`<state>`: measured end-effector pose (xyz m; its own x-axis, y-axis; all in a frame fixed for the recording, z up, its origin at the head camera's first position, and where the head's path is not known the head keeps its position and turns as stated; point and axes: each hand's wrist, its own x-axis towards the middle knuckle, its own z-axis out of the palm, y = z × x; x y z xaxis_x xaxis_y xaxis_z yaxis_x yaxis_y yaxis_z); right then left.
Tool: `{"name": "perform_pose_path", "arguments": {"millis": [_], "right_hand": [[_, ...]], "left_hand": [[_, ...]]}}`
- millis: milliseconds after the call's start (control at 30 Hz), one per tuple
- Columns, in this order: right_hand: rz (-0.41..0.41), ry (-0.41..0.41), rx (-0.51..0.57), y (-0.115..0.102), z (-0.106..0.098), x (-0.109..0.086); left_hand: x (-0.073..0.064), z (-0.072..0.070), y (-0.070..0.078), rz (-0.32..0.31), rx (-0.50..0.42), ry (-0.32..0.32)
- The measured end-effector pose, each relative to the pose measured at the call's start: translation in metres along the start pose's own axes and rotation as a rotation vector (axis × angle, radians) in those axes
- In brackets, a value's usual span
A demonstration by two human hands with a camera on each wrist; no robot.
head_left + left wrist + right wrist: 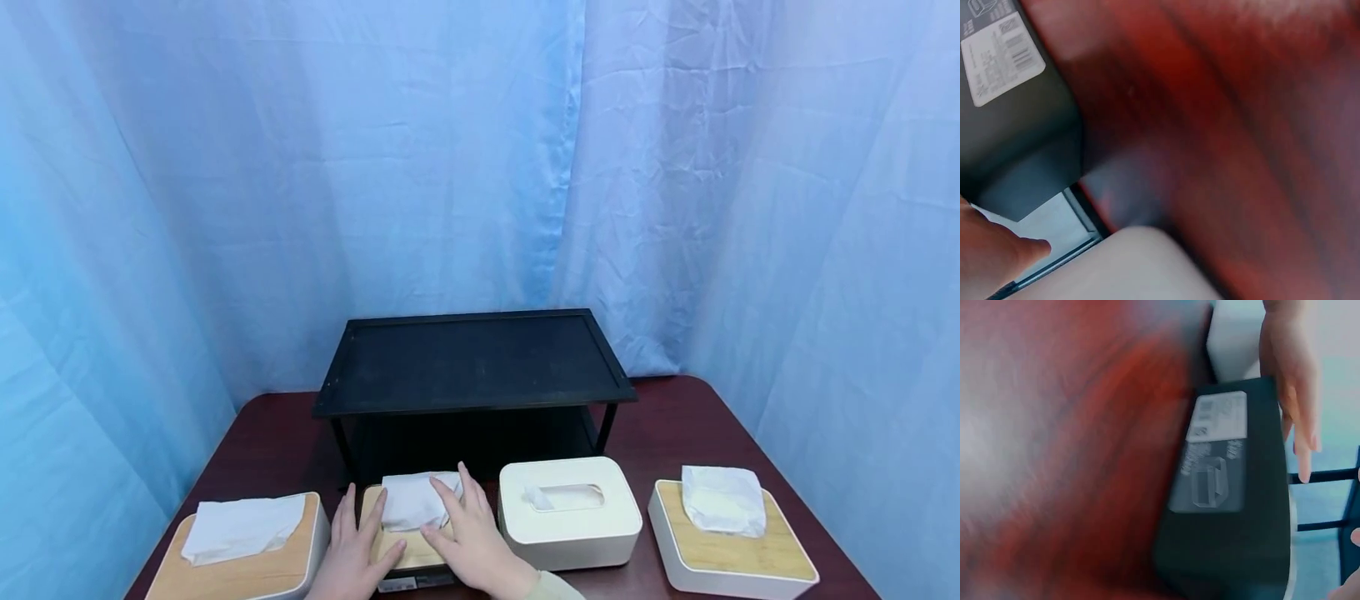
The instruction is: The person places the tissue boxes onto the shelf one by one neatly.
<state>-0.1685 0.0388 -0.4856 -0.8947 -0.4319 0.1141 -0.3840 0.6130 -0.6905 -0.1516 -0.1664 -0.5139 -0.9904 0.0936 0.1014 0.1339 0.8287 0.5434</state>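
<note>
Both hands are over a black tissue box (1029,144) with a light wooden lid (412,552) and a white tissue (412,500) folded out of its slot. My left hand (348,557) lies at the lid's left side, its fingers spread. Over the right side is my right hand (474,540), fingers spread and fairly straight, with fingertips near the tissue. Whether either hand touches the lid I cannot tell. In the right wrist view, the box's dark side (1222,544) carries a printed label (1219,419), and the right fingers (1304,406) extend past its edge.
Behind stands a black two-tier rack (480,362) on the dark red table (675,408). A wood-topped tissue box (258,575) is at the left, a cream tissue box (570,533) right of my hands, and another wood-topped one (731,558) farther right. Blue curtains (450,167) surround the table.
</note>
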Motion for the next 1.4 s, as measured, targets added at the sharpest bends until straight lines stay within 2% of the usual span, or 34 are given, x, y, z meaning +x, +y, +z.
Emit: {"name": "perform_pose_path", "arguments": {"millis": [167, 300, 467, 600, 933, 1133, 1400], "right_hand": [[0.119, -0.039, 0.071, 0.006, 0.014, -0.002], [0.154, -0.026, 0.083, 0.011, 0.021, -0.004], [0.145, -0.010, 0.118, 0.016, 0.025, -0.005], [0.142, -0.006, 0.096, 0.020, 0.026, -0.005], [0.124, 0.020, 0.074, 0.024, 0.028, -0.004], [0.153, 0.033, 0.094, 0.024, 0.029, -0.004], [0.191, 0.032, 0.149, 0.025, 0.034, -0.004]], "left_hand": [[-0.001, 0.006, -0.002, 0.000, -0.025, 0.002], [-0.001, 0.005, -0.004, -0.013, -0.027, -0.032], [-0.004, 0.005, -0.007, -0.016, -0.030, -0.060], [-0.005, 0.007, -0.009, -0.022, -0.059, -0.068], [-0.003, 0.010, -0.008, -0.004, -0.075, -0.037], [-0.002, 0.013, -0.006, -0.010, -0.094, -0.033], [-0.004, 0.008, -0.004, -0.046, -0.107, -0.044]]}}
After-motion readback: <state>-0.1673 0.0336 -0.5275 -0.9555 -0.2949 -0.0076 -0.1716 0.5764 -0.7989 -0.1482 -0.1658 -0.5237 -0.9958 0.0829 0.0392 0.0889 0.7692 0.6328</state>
